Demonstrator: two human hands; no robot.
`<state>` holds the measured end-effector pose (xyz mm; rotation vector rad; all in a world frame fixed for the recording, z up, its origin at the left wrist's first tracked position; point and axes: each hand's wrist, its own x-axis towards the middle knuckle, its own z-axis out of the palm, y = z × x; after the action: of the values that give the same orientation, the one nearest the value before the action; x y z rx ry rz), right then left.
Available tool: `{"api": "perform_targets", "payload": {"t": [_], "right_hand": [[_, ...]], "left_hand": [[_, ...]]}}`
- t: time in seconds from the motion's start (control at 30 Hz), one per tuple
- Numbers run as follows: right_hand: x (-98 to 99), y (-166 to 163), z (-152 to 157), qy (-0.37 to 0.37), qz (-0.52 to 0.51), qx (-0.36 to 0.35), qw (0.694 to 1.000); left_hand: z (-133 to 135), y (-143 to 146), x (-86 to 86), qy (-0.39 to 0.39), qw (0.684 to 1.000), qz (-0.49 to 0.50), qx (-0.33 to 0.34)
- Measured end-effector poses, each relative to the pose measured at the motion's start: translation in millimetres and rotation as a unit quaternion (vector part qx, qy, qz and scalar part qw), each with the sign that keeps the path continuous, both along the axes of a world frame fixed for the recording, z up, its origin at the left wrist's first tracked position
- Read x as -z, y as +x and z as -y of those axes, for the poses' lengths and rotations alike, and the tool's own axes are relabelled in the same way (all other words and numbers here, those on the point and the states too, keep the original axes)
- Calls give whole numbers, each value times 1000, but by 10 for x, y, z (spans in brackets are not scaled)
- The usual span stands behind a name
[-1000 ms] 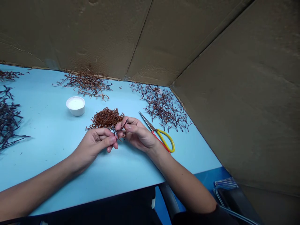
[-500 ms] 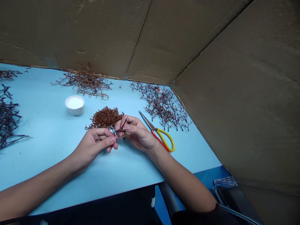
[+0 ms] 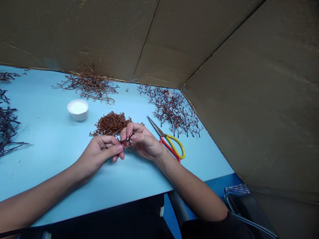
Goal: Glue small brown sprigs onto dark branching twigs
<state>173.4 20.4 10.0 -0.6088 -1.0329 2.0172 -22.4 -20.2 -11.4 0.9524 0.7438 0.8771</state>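
Both hands meet over the front middle of the light-blue table [image 3: 62, 186]. Between thumb and fingers, my left hand [image 3: 106, 151] pinches one end of a thin dark brown branched twig [image 3: 126, 139]. My right hand [image 3: 143, 141] grips the same twig from the other side, fingers curled, with small white spots showing at its joints. An orange-brown bit also shows under the fingertips. Just behind the hands lies a heap of short reddish-brown twig pieces [image 3: 111, 122]. Scissors [image 3: 165, 137] with one red and one yellow handle rest right of my right hand.
A small white cup [image 3: 78, 109] of white stuff stands left of the heap. Behind it are long curved brown twigs [image 3: 89, 86]. Forked dark twigs [image 3: 171, 108] spread at the back right, and dark stems [image 3: 7, 129] lie far left. Brown cardboard walls [image 3: 99, 36] border the table.
The twig between my fingers has turned a little and lies flatter. My hands stay nearly in place, and the whole view has shifted slightly.
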Motion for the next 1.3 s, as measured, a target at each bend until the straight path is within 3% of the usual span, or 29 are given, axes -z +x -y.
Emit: {"api": "perform_targets", "payload": {"t": [0.3, 0.47, 0.9, 1.3], "right_hand": [[61, -19, 3, 45, -11, 7, 999], [39, -70, 40, 66, -11, 47, 997], [47, -98, 70, 40, -16, 24, 999], [50, -95, 71, 58, 10, 63, 996]], "left_hand": [[-1, 3, 33, 4, 1000, -9, 11], [15, 9, 27, 3, 1000, -4, 18], [10, 17, -2, -5, 1000, 3, 14], [18, 11, 11, 2, 1000, -4, 20]]}}
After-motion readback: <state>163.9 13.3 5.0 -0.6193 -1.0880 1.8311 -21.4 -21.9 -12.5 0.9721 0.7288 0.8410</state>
